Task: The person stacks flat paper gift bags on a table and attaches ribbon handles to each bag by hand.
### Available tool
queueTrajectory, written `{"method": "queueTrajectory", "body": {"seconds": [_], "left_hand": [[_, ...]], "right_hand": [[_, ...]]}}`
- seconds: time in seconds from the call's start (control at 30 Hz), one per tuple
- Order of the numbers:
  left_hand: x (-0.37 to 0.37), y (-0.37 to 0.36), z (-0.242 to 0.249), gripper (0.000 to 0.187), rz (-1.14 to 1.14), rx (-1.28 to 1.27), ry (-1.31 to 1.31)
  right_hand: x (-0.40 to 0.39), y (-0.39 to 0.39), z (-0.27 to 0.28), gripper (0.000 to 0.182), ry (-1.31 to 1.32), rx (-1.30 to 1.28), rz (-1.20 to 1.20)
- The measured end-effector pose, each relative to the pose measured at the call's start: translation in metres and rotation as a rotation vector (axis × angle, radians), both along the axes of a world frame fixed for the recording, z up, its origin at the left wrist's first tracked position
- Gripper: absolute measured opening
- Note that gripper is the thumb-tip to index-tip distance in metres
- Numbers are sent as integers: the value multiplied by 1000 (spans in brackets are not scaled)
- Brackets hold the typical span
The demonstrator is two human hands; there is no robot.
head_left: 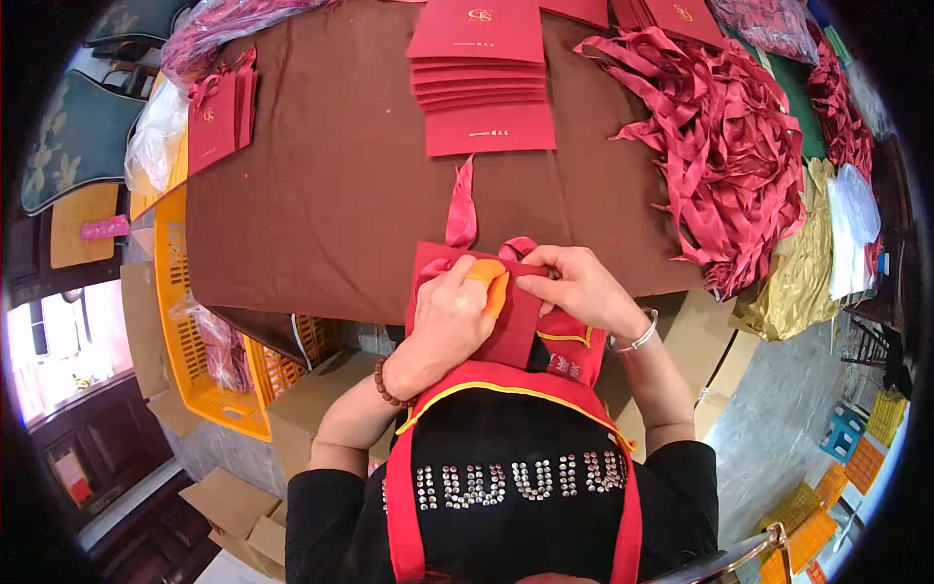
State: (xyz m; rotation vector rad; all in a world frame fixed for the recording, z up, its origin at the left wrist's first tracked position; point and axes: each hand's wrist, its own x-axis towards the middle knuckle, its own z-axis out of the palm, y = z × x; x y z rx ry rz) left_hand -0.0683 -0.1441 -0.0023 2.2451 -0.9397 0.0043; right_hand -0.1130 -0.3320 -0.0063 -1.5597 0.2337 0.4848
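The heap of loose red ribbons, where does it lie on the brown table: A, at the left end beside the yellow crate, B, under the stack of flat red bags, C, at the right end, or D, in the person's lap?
C: the ribbon heap sprawls over the right end of the brown table, apart from the stack of flat red bags.

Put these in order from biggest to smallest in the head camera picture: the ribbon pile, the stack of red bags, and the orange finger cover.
1. Ribbon pile, the biggest.
2. Stack of red bags.
3. Orange finger cover on the left hand, the smallest, though it is nearest the camera.
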Motion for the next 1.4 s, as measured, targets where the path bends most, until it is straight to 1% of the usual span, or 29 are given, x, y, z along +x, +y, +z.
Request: {"method": "queueTrajectory", "body": {"seconds": [0.07,0.2,0.27,0.3,0.37,0.4,0.43,0.47,0.5,0.53,0.6,0.63,0.7,0.73,0.77,0.83,0.87,0.9,0.97,1.0,1.07,1.1,1.2,1.3,1.37,1.4], "left_hand": [[-1,1,-1,13,-19,3,-11],[-7,4,-12,17,-80,66,-145],[-10,5,-15,22,-103,130,-234],[-7,5,-11,22,-101,129,-236],[-1,7,4,23,-148,138,-273],[5,8,17,23,-148,91,-269],[14,10,34,19,-171,102,-166],[24,14,40,16,-159,66,-73],[35,16,42,14,-145,31,19],[45,17,41,14,-135,34,20],[63,18,39,13,-398,212,363],[71,17,41,13,-387,211,361],[81,12,47,14,-409,284,897],[84,11,41,15,-376,241,1070],[89,9,42,15,-371,236,1072],[97,5,51,15,-524,406,1226],[98,3,58,15,-534,424,1217],[99,3,53,15,-527,416,1218],[103,3,40,17,-617,400,1217],[106,1,41,16,-610,476,1200],[107,0,48,16,-586,496,1225],[106,-1,50,16,-569,524,1252],[101,-2,57,14,-526,502,1302],[102,-1,61,13,-562,528,1322],[100,0,47,13,-576,553,1318],[99,0,44,13,-592,582,1312]], "right_hand": [[0,-1,0,26,6,-13,15],[-2,2,2,26,-7,49,11],[-4,5,7,19,-29,46,12],[-4,5,8,19,-31,44,14],[-5,6,10,20,-85,-57,40],[-6,7,10,20,-85,-57,43],[-7,7,11,21,-231,-145,61],[-8,8,11,22,-377,-231,81],[-8,12,15,22,-379,-227,90],[-7,17,22,23,-411,-245,80],[-8,25,29,25,-469,-300,62],[-8,28,30,25,-475,-297,72],[-11,33,32,26,-524,-364,12],[-11,36,34,25,-536,-379,-11],[-12,39,33,25,-536,-379,-3],[-12,44,31,23,-664,-433,-19],[-12,45,35,21,-659,-447,-21],[-13,46,33,21,-661,-445,-11],[-13,48,26,25,-747,-518,-37],[-14,50,27,25,-749,-516,-26],[-15,53,30,30,-541,-433,-187],[-16,52,29,30,-540,-437,-176],[-17,49,27,34,-516,-492,-138],[-15,51,30,31,-586,-507,-102],[-13,52,29,28,-752,-594,-47],[-14,53,29,28,-752,-595,-42]]}}
